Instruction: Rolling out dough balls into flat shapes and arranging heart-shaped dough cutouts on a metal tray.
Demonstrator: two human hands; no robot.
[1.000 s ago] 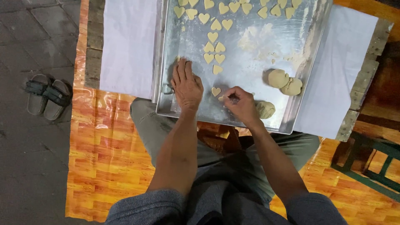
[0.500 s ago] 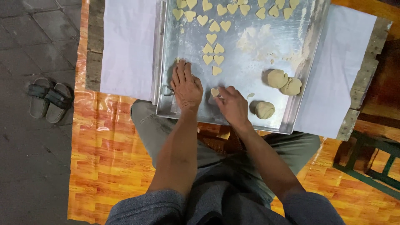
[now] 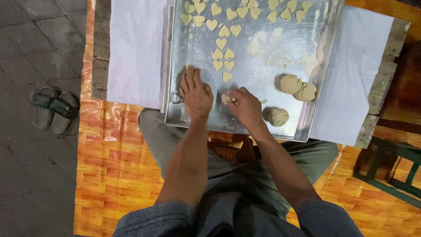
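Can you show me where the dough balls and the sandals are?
dough balls (image 3: 291,83): head view, middle of the upper left ball.
sandals (image 3: 61,112): head view, strap of the right sandal.

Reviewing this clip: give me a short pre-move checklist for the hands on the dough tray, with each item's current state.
1. Left hand flat on the metal tray, steadying it: ok.
2. Right hand pinching a small dough piece: ok.
3. Whether that piece is a finished heart: cannot tell.
4. Heart-shaped pieces lying apart from one another: mostly ok, some are touching.
5. Dough balls within reach at the right: ok.
6. Tray resting fully on its support: not ok, near edge overhangs the lap.
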